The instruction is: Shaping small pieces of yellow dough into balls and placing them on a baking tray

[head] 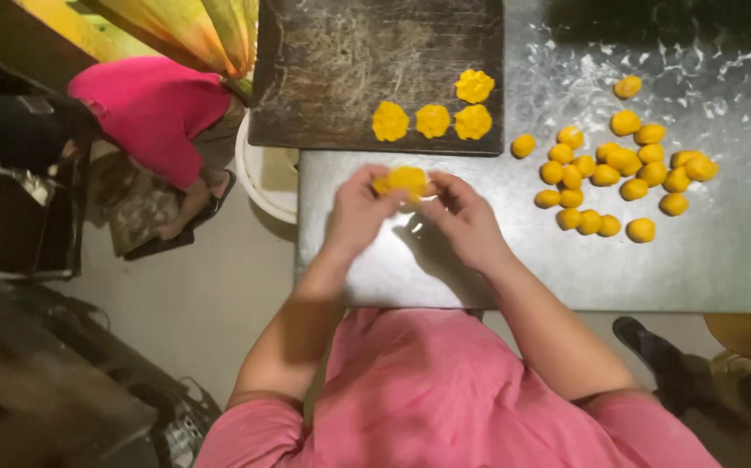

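Note:
Both my hands meet over the near part of a shiny metal table (653,269). My left hand (358,212) and my right hand (466,217) pinch one flattened yellow dough piece (404,181) between their fingertips, just above the tabletop. Beyond them, several flattened, frilly yellow dough discs (433,120) lie on a dark wooden board (341,78). To the right, several round yellow dough balls (618,178) are clustered on the metal surface.
A white bucket rim (258,173) shows left of the table. A person in a pink top (155,108) crouches on the floor at the upper left. Dark equipment (20,208) stands along the left side. Someone's dark shoe (648,347) is at the lower right.

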